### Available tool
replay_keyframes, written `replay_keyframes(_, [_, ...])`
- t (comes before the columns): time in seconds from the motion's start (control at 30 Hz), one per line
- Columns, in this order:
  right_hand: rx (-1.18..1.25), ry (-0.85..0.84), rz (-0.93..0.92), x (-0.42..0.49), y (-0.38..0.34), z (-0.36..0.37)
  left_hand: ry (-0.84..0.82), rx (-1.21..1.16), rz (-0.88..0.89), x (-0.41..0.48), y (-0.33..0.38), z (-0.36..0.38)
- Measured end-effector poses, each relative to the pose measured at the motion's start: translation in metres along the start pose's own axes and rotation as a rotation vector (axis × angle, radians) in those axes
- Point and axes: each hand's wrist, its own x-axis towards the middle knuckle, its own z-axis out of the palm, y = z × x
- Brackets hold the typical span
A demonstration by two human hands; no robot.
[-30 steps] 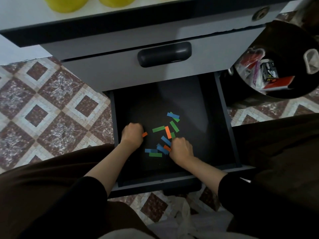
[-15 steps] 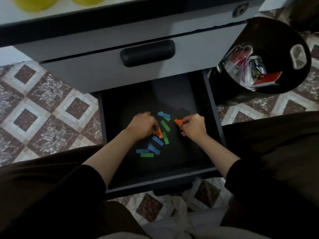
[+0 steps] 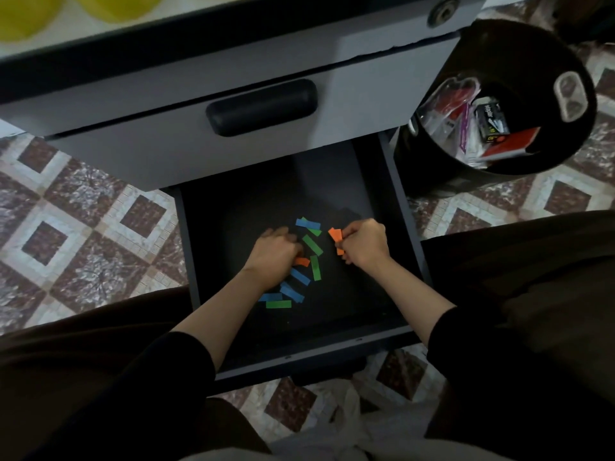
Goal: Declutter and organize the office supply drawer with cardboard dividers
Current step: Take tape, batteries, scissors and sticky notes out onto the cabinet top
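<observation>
Orange paper strips (image 3: 335, 234) fan out from the right hand (image 3: 364, 242), pinched between thumb and curled fingers, just above the floor of the open drawer (image 3: 349, 304). A further orange end shows below the same fingers. The left hand (image 3: 276, 251) sits close beside it, to the left. Its fingers are curled down and close on a lone orange strip (image 3: 301, 261) that lies on the drawer floor.

Between and below the hands more strips lie scattered on the dark bottom. Green strips (image 3: 312, 244) lie at slanting angles near the middle, and one lies flat nearer the front. Blue strips (image 3: 299, 276) partly overlap each other by the left wrist, with one more further back, above the left hand.

Above the open drawer a grey upper drawer (image 3: 349, 104) is closed, with a black handle (image 3: 261, 106). A black bin (image 3: 532, 54) stands on the patterned tile floor (image 3: 83, 234) just right of the cabinet, holding packets and a red box. Dark sleeves cover both forearms. A white plastic bag (image 3: 336, 417) lies on the floor at the near edge.
</observation>
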Motion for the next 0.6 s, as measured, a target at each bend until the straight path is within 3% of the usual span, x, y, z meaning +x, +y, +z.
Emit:
replay_keyframes(0.3, [-0.094, 0.017, -0.081, -0.006, -0.004, -0.002, -0.075, -0.054, -0.051, 0.005, 0.005, -0.004])
replay_keyframes(0.47, [0.05, -0.042, -0.067, -0.012, -0.014, -0.006, -0.03, -0.45, -0.224, -0.007, -0.004, -0.028])
replay_keyframes(0.6, [0.089, -0.032, -0.165, -0.027, -0.028, -0.013, 0.11, -0.711, -0.337, -0.025, -0.012, -0.05])
